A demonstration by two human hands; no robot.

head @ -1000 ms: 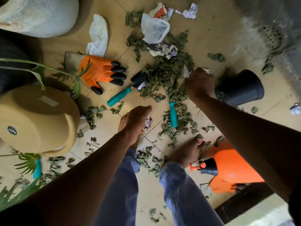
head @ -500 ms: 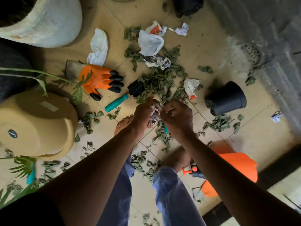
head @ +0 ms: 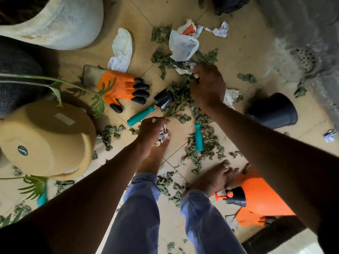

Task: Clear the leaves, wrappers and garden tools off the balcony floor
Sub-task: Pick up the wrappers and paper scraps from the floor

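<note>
At twelve o'clock of the leaf pile (head: 183, 101), right hand (head: 208, 88) pinching a crumpled wrapper (head: 184, 67); left hand (head: 153, 132) clutching wrappers (head: 163, 134). Light, crushable; best gathered whole.

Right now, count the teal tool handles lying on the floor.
3: the trowel handle beside the orange glove, a handle among the leaves, and one, blurred, by the tan pot. Leaves may hide more.

Picking up trash on the balcony floor (head: 238, 43)

The left hand (head: 152, 131) holds crumpled wrappers (head: 163, 134). The right hand (head: 207, 87) grabs paper (head: 185, 67) among dry leaves (head: 183, 105) near a trowel (head: 152, 109).
</note>
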